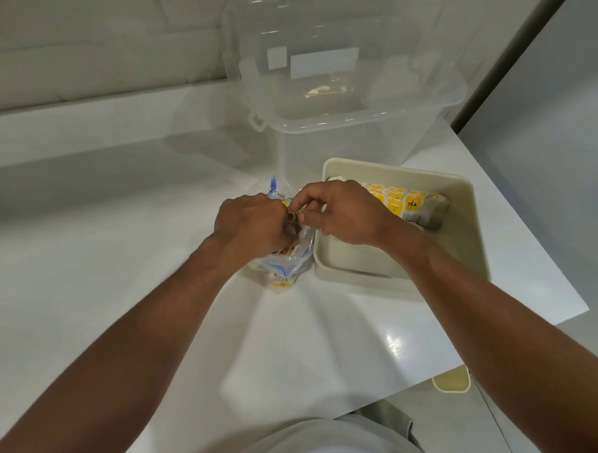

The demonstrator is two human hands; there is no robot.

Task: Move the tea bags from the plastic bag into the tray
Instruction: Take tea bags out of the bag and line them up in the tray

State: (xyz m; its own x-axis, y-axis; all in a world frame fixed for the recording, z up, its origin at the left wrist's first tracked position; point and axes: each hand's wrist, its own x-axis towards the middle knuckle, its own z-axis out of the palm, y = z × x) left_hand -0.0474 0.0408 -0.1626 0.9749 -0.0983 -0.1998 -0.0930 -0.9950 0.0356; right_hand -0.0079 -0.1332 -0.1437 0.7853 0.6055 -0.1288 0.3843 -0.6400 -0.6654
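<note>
The tea bags (pixel 394 200) should be light, soft and easy to tear, best pinched by an edge. They are small, with yellow labels. Some line the tray's (pixel 357 261) far end; others sit in the crumpled clear bag (pixel 291 262) just left of it. Left hand (pixel 253 224) and right hand (pixel 346 214) both pinch the bag's mouth, fingers curled.

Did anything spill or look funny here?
Nothing spilled. The tea bags sit in a row at the far end of the tray; only the rightmost one looks tipped sideways. The left hand and right hand pinch the plastic bag beside it.
</note>
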